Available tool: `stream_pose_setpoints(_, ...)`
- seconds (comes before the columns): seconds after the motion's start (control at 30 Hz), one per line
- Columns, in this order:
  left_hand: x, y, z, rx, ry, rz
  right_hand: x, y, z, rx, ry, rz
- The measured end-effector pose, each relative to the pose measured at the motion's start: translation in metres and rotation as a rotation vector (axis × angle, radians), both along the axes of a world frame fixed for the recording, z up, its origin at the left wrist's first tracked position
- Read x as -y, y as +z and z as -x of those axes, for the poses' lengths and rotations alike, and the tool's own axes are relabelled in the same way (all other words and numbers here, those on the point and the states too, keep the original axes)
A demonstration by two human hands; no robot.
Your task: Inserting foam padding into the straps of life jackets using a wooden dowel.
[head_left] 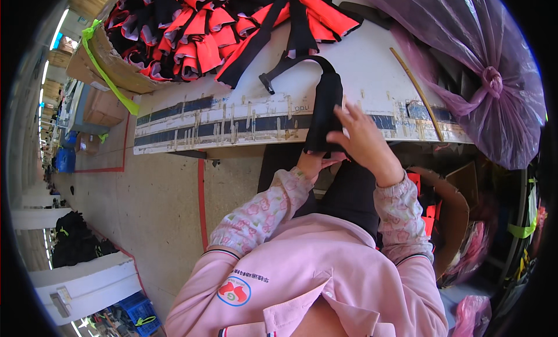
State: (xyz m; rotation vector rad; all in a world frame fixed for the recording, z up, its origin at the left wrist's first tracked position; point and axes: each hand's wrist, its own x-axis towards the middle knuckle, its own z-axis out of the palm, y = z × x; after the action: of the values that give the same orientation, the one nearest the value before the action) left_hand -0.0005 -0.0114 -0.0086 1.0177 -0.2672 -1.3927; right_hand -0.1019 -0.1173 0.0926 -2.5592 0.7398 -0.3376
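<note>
A black padded fabric strap (325, 113) lies over the front edge of the table, its lower end hanging past the edge. From it a thinner black band curves left to a black plastic buckle (267, 83). My left hand (317, 163) grips the strap's lower end from below; the fabric covers most of that hand, and only some fingers show to the right. Just right of the strap, my right hand (367, 144) is raised with its fingers spread and holds nothing. Whether its fingertips touch the fabric, I cannot tell.
Many orange and black fabric pieces (203, 49) heap in a carton (119, 61) and spill onto the white table (360, 63). A thin wooden stick (417, 93) lies at the right, beside a knotted purple plastic bag (494, 81). Another carton (456, 220) stands below the table, right.
</note>
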Motion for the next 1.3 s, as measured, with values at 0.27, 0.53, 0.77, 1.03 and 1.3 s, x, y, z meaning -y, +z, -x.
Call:
stream_pose_setpoints(0.27, 0.020, -0.003, 0.013, -0.032, 0.056, -0.118, 0.029, -0.076, -0.042, 0.045, 0.012, 0.419)
stream_pose_setpoints(0.53, 0.020, -0.016, 0.003, -0.050, -0.113, -0.084, 0.052, -0.074, -0.028, 0.168, 0.069, 0.198)
stream_pose_setpoints(0.77, 0.004, -0.030, 0.000, 0.087, -0.158, 0.117, 0.158, -0.102, 0.122, -0.075, -0.733, 0.436)
stream_pose_setpoints(1.03, 0.026, -0.058, 0.031, -0.199, 0.104, 0.024, 0.145, -0.080, 0.176, -0.291, -0.630, 0.468)
stream_pose_setpoints(1.3, 0.024, -0.042, 0.021, -0.184, 0.076, -0.021, 0.155, -0.123, 0.203, 0.144, -0.355, 0.521)
